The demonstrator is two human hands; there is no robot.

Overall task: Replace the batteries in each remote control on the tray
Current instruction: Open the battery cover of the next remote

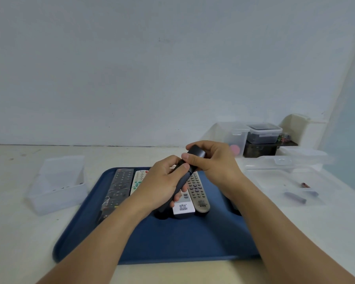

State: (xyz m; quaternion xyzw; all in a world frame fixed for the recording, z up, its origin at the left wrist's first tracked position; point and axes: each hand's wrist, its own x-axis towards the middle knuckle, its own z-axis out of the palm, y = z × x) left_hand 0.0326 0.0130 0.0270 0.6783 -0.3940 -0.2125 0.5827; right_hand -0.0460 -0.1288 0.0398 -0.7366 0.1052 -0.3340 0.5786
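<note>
Both hands hold one dark remote (180, 177) in the air above the blue tray (172, 242). The left hand (162, 185) wraps its fingers round the lower body of the remote, thumb lying along the top. The right hand (213, 162) curls round the upper end, thumb pressed on the near face and fingers hooked over the far tip. The remote tilts, its upper end up and to the right.

On the tray lie more remotes side by side: a black one in a clear sleeve (117, 187) at the left, a white one with coloured buttons (138, 179) next to it, a white one with a label (182, 208) partly under the left hand, and a beige one (198, 193) at the right.

The tray rests on a pale worktop (19, 242). A clear box (57, 185) stands left of the tray. Right of the tray, a shallow clear container (291, 181) holds batteries (295, 198). Lidded tubs (263, 133) sit by the wall.
</note>
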